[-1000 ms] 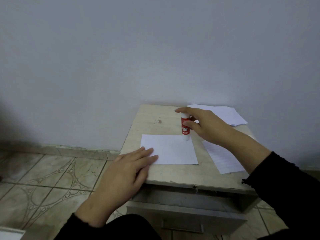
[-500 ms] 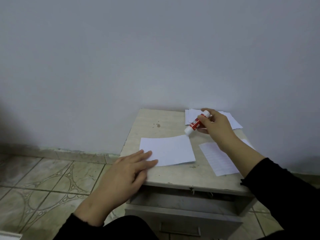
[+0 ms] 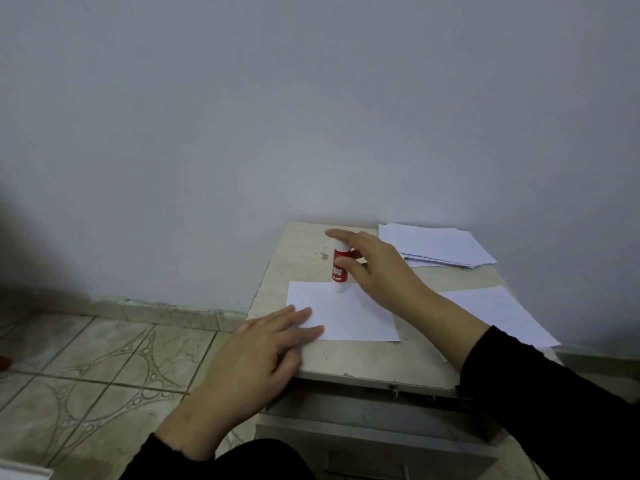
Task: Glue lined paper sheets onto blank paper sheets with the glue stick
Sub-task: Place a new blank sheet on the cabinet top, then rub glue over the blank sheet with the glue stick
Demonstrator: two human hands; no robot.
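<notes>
Single view only, head cam, wide-angle. Looks fwd and down from above the person's lap toward a small table (image 3: 363, 362) set against a wall (image 3: 311, 116), which fills the upper half. Table sits low and right of centre, within arm's reach. Tiled floor (image 3: 104, 358) shows lower left. No 2nd view, so no overlap to log.

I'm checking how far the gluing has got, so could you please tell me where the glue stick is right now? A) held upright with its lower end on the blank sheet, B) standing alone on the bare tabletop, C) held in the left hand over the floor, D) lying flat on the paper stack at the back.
A: the right hand holds the glue stick upright, its lower end on the far edge of the blank sheet.
</notes>
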